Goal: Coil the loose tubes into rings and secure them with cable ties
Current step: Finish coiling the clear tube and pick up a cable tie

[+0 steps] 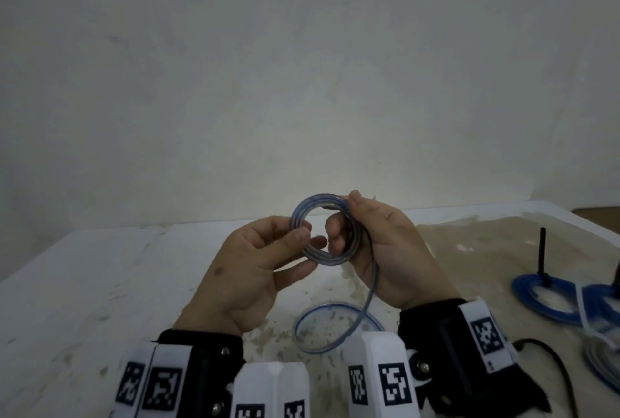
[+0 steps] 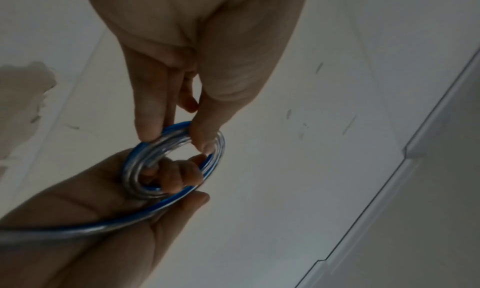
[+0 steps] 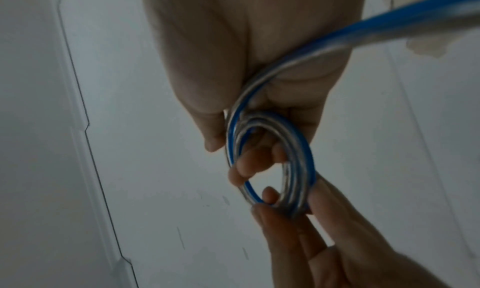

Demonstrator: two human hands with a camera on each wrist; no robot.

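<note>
- We've got the tube coil up in the air btwn both hands, above the table, several turns stacked into one ring.
- Our left hand pinches the coil's left side: thumb on the near face, fingers behind it. In the left wrist view the thumb and a fingertip clamp the rim from either side.
- Our right hand holds the coil's right side w/ thumb on top and curled fingers hooked through the ring's opening; the right wrist view shows those fingers poking thru the centre.
- The loose tail of the same tube leaves the coil at the right hand, runs down across that palm, then curves into one wide loop lying on the table just below and btwn our wrists.
- Right of the right hand, well apart, finished blue coils lie on the table, touching each other. A white cable tie wraps them, and a black cable tie stands up from the nearest one.
- No containers in sight; everything sits straight on the table.
- Table top is white w/ a brownish stained patch under and right of the right hand.
- Black wrist straps w/ white marker blocks sit on both wrists.
</note>
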